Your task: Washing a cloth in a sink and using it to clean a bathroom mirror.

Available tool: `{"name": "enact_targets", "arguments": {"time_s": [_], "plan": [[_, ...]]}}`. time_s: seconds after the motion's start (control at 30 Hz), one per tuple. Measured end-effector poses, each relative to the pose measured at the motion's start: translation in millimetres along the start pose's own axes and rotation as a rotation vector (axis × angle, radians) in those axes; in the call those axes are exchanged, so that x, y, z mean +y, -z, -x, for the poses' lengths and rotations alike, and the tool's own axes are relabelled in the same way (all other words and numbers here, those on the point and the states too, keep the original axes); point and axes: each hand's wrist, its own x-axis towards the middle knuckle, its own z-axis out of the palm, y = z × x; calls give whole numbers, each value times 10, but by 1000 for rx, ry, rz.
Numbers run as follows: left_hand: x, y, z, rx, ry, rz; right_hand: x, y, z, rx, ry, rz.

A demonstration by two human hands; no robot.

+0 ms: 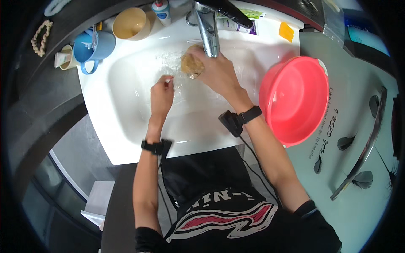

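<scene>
Over the white sink (126, 122), my right hand (219, 76) reaches in under the chrome faucet (208, 36). It is closed on a rounded amber-yellow thing (192, 64), wet-looking, whose kind I cannot make out. My fingers and the faucet hide part of it. To its left, my left hand (162, 96) hangs above the basin with the fingers curled in a pinch. A small reddish spot shows at its fingertips; whether it holds something is unclear. Water splashes in the basin between the two hands.
A pink plastic basin (295, 101) stands at the sink's right side. Along the back rim are a beige bowl (131, 24), a blue mug (93, 45), a white bottle (162, 13), a tube (238, 26) and an orange-yellow piece (286, 32). A beige cup (67, 58) sits at the left.
</scene>
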Motion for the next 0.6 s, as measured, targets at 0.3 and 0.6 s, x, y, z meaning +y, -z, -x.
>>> {"name": "enact_targets", "arguments": {"time_s": [0.3, 0.6], "plan": [[-61, 420, 693, 134, 142, 156, 41, 79, -308, -245, 145, 129], [379, 364, 646, 117, -43, 39, -85, 133, -331, -283, 164, 195]]}}
